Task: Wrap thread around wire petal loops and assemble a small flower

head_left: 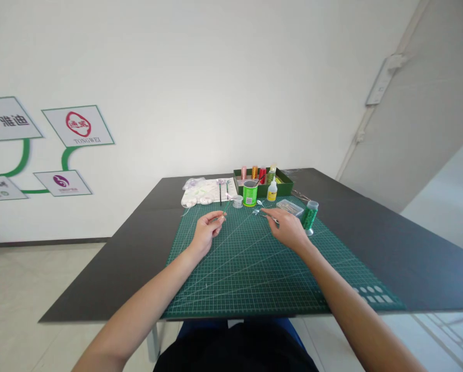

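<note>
My left hand (207, 231) hovers over the green cutting mat (231, 279), thumb and fingertips pinched on a thin green stem (227, 206) that points up. To the right, my right hand (288, 228) is palm down with curled fingers. Its fingertips reach small pale blue leaf-like pieces (256, 211) on the mat. A slim metallic thing shows under these fingers; its kind and whether it is gripped are hard to make out. Beside the right hand stands a spool of green glittery thread (310, 214), and behind it lies a clear plastic box (290, 207).
A green can (250, 194), a white glue bottle (272, 191) and a small clear tub (237, 201) stand behind the hands. Farther back, a dark green box (285, 185) holds several coloured spools. Finished-looking stems (220, 192) lie on a white cloth (200, 191) at back left.
</note>
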Demonstrator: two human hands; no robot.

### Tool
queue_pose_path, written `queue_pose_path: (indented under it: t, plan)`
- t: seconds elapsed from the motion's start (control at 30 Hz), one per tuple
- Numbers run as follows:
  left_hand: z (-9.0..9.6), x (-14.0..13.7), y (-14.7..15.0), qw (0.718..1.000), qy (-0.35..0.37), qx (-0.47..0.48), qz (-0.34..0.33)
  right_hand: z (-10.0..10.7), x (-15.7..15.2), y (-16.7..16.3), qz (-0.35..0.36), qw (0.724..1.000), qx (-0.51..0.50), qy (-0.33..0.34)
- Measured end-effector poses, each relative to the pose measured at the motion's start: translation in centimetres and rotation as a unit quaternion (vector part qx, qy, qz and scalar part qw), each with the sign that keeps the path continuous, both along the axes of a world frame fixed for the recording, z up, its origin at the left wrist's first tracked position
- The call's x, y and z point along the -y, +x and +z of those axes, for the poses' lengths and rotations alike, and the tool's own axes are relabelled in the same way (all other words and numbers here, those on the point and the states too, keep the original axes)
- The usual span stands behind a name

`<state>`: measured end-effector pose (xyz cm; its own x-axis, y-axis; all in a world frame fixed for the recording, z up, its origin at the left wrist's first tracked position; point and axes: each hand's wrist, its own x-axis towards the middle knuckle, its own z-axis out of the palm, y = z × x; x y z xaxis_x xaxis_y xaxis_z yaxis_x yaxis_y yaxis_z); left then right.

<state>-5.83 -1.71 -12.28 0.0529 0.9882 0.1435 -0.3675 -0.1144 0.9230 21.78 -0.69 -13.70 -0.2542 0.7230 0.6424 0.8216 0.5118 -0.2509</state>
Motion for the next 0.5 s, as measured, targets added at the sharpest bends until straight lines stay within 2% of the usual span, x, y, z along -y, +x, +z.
queue_pose_path:
  t: [0.23, 0.37, 0.5]
  plan:
    - [1.1, 2.7, 0.9, 1.000, 0.019, -0.016, 0.001, 0.3, 2.5, -0.5, -0.020, 0.986, -0.113, 0.124]
    - [1.7, 4.9, 1.7, 0.999, 0.030, -0.040, 0.002, 0.8, 4.9, -2.2, -0.002, 0.977, -0.150, 0.150]
    - [2.1, 6.8, 2.4, 0.998, 0.042, -0.053, -0.002, 1.3, 6.8, -4.1, 0.035, 0.973, -0.173, 0.146]
